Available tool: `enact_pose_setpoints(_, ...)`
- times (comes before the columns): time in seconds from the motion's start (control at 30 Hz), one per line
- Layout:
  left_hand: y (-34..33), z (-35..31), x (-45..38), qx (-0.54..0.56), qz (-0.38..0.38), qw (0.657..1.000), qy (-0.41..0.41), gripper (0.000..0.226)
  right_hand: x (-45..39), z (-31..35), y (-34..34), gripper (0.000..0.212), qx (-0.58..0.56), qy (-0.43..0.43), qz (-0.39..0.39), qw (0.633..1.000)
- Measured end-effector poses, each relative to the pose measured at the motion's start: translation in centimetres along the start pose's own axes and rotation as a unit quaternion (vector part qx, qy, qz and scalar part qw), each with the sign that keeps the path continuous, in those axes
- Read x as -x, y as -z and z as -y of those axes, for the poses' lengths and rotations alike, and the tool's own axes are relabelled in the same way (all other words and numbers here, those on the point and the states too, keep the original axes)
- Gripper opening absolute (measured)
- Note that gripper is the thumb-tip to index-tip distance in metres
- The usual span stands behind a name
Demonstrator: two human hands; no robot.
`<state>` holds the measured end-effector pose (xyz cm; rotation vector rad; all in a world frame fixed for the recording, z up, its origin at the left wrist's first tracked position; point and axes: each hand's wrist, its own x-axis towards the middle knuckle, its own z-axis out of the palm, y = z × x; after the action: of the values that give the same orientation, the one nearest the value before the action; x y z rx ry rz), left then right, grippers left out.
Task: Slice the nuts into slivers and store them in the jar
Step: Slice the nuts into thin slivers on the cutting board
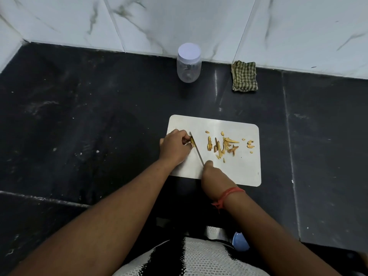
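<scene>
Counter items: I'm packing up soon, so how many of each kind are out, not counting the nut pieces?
Jar: 1
Cloth: 1
Board: 1
Knife: 1
Total: 4

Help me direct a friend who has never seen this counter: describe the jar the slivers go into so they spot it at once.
Start at the dark countertop and look to its far edge, where it meets the marble wall. The jar stands there, left of a folded checked cloth. It is the only clear container, with a pale lid still on.
</scene>
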<state>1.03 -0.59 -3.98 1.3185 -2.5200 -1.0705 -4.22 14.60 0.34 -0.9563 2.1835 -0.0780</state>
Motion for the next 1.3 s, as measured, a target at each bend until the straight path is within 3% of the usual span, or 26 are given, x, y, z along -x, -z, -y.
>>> enact_pose_setpoints(1.0, 0.0, -0.6, 0.5, -0.009, -0.004, 1.000, 0.006, 0.008, 2.1, -2.3, -0.4, 0.028, 0.019, 0.023, 0.025, 0.999)
enact_pose_setpoints(1.3, -0.7, -0.4, 0.2, -0.007, -0.027, 0.999, 0.021, 0.014, 1.6, -2.9, -0.6, 0.018, -0.041, 0.001, 0.030, 0.999)
